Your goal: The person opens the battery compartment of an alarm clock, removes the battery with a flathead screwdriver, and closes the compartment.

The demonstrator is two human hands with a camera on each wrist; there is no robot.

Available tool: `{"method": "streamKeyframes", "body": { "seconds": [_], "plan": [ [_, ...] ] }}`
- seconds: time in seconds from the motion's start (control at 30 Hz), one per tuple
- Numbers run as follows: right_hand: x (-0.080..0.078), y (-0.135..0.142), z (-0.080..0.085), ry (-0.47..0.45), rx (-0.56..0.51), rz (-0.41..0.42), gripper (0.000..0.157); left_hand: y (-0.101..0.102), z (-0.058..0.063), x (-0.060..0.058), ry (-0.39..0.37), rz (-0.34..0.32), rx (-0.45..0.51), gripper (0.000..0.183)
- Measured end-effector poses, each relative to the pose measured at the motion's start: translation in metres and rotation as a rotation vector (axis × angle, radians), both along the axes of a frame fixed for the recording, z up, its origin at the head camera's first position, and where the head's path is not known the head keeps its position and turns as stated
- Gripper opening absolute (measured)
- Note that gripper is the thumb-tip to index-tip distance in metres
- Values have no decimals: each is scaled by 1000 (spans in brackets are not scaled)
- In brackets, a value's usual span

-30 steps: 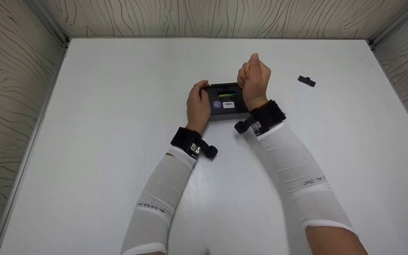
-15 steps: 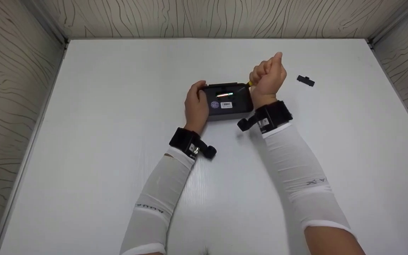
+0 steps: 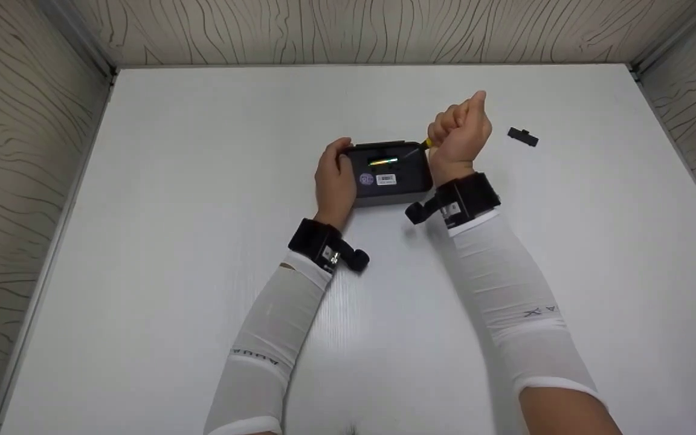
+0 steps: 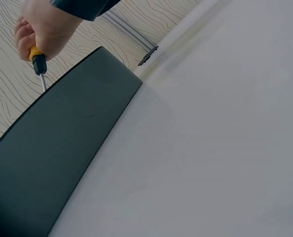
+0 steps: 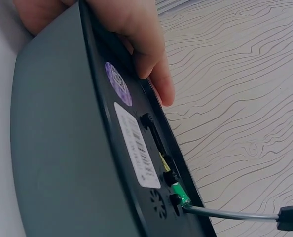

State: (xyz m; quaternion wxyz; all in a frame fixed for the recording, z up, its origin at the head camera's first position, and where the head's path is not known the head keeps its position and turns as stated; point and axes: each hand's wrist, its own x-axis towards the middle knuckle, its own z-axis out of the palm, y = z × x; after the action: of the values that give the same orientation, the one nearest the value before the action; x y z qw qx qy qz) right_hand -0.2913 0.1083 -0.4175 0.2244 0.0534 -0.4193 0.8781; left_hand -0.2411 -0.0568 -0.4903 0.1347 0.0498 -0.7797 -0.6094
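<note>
A dark grey box-shaped device (image 3: 411,180) lies on the table with its sticker-bearing face up. In that face is an open slot holding a green and yellow battery (image 5: 180,193). My left hand (image 3: 337,184) grips the device's left end, thumb on the face and fingers over the far edge. At the right end, my right hand (image 3: 460,138) holds a screwdriver (image 4: 39,63) by its yellow and black handle, fingers curled round it. The metal shaft (image 5: 235,215) slants down to the slot, its tip right at the green end of the battery.
To the right of the right hand lies a small flat black plastic piece (image 3: 523,137) with a tab on one side. The white table (image 3: 173,211) is bounded by wood-grain-patterned panels (image 3: 348,30) at the back and sides.
My right hand has moved right, off the device's right end, bringing the screwdriver into sight. The device has shifted slightly left with my left hand. Over the last half second little has moved.
</note>
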Motion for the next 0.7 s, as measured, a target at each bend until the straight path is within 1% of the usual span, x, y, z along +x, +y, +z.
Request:
{"method": "streamKeyframes", "body": {
  "seconds": [0.23, 0.3, 0.4, 0.5, 0.6, 0.7],
  "plan": [
    [0, 2, -1, -15, 6, -2, 55, -1, 0, 1, 1, -6, 4, 36],
    [0, 1, -1, -23, -12, -4, 55, -2, 0, 1, 1, -7, 4, 36],
    [0, -3, 0, -29, -70, -8, 54, -3, 1, 1, 3, 0, -3, 36],
    [0, -12, 3, -32, -88, 21, 54, -3, 2, -1, 9, 11, -11, 35],
    [2, -21, 6, -18, -39, 66, 54, 0, 2, -2, 6, 12, -19, 35],
    [6, -24, 8, 26, 34, 61, 55, 3, 1, -1, -10, 1, -16, 35]
  ]
}}
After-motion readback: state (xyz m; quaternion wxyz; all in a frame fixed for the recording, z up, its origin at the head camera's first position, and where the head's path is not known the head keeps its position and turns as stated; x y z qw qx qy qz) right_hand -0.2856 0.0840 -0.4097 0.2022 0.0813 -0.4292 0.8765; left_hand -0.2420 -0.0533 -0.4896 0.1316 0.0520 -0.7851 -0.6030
